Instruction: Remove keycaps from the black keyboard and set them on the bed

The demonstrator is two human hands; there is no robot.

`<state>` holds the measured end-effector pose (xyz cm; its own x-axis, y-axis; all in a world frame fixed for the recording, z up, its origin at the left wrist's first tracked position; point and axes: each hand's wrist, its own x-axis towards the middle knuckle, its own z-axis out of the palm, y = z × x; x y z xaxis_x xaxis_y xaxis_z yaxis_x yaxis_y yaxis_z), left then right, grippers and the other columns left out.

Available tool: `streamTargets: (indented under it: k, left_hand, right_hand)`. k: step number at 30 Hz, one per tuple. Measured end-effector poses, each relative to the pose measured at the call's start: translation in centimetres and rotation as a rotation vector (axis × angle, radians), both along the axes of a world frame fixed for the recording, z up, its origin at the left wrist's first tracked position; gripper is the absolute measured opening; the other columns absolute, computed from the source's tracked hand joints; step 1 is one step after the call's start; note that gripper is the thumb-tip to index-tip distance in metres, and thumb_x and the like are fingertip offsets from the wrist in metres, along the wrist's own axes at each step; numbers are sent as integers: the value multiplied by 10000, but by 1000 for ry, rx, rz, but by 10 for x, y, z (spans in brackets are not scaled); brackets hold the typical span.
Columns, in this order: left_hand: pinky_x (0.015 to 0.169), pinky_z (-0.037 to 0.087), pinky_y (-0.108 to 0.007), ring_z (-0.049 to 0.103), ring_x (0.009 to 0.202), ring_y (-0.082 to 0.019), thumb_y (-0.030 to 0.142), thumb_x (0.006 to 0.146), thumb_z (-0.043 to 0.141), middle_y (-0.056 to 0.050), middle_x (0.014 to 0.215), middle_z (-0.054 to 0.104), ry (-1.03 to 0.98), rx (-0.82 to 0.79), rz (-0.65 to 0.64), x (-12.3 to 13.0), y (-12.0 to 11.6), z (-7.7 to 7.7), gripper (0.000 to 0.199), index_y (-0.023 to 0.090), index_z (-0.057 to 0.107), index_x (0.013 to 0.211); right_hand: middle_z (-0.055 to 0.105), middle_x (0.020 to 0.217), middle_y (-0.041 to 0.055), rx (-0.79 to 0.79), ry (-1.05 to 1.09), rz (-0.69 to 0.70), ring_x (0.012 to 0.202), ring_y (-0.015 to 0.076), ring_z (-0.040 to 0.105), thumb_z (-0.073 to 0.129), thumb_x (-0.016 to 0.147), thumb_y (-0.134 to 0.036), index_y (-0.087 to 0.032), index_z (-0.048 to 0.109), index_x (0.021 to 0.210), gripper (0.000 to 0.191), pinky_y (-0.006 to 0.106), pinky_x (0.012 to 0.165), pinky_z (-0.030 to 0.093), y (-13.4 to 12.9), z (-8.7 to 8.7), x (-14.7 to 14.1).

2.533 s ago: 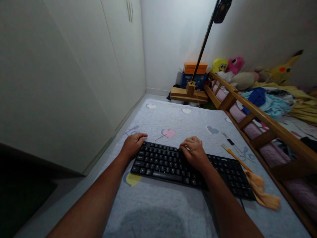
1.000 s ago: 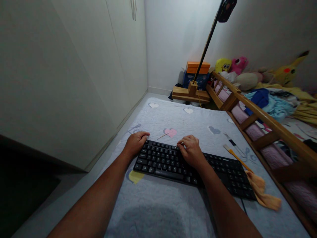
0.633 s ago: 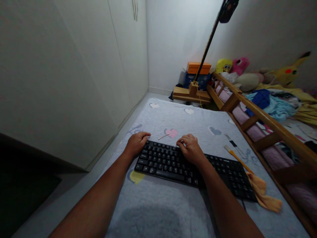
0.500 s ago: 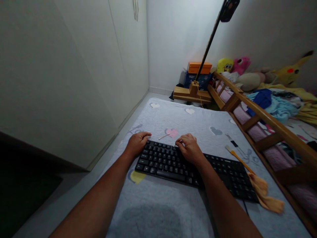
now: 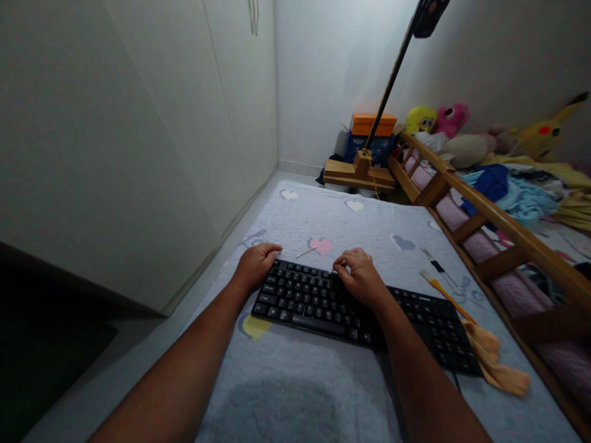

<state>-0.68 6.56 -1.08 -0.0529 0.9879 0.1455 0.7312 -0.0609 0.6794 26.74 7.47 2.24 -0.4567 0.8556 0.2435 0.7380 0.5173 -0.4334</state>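
Note:
A black keyboard [image 5: 323,301] lies across a grey blanket [image 5: 318,215] printed with hearts. My left hand [image 5: 255,266] grips the keyboard's far left corner, thumb on the keys and fingers over the edge. With its fingers curled, my right hand [image 5: 360,277] rests on the top key rows near the middle, pinching a thin white stick whose tip [image 5: 333,271] pokes out at the keys. A second white stick [image 5: 306,251] lies on the blanket just beyond the keyboard, next to a pink heart.
Right of the keyboard lie an orange-handled brush [image 5: 442,292], a small dark tool [image 5: 434,264] and an orange cloth [image 5: 494,363]. A wooden bed rail [image 5: 484,212] runs along the right. A wooden stand with a black pole [image 5: 360,169] is beyond; wardrobe doors [image 5: 138,141] stand left.
My right hand has shifted slightly along the top key row, first leftward and then back to the right. The left hand keeps its hold on the corner.

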Motion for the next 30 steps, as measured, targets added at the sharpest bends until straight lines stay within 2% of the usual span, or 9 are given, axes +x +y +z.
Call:
streamTargets:
  k: [11,24,30]
  left_hand:
    - [1001,442,-360,643,1056,-218,306,822,425,-70,1109,726,12,-8,2,0,0,1,389,173,726,1029]
    - [992,453,-366,646,1051,-218,311,815,426,-49,1095,732,13,0,2,0,1,0,379,205,731,1013]
    - [994,449,-358,645,1052,-224,315,820,423,-71,1111,725,15,2,-1,0,1,0,395,173,729,1026]
  right_hand:
    - [693,847,39,13,38,30,924,213,513,565,881,-184,-219,689,813,146,387,860,302,-4,-2,-12]
    - [688,823,37,-13,39,126,895,208,512,560,870,-176,-210,678,799,142,397,868,318,-9,4,-11]
    - [688,839,33,13,28,77,902,207,509,561,877,-179,-209,682,812,141,391,866,310,-7,2,-12]
